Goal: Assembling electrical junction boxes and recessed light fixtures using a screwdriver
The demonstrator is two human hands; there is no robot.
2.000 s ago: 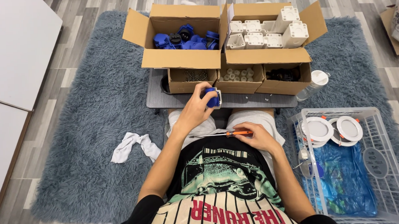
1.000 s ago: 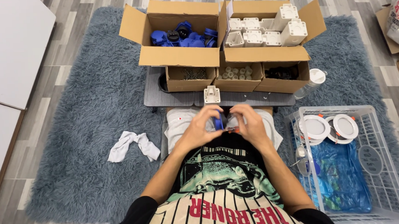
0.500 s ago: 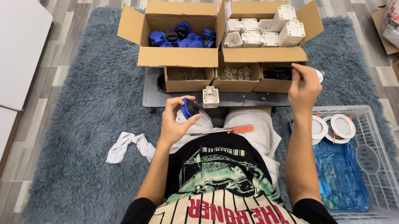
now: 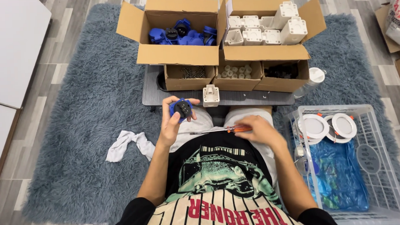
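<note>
From my remote seat I saw a shaggy grey-blue rug spread over a grey wood-plank floor. A white panel lay along the left edge. The light was even and soft.

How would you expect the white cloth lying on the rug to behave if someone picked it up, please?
The white cloth lies crumpled and twisted, so it would probably hang limp. It looks thin, hence likely light. On the shaggy grey rug, it may drag rather than slide.

Open lap tray ahead, save a white block; cardboard boxes wall it behind; crate flanks right.
</note>
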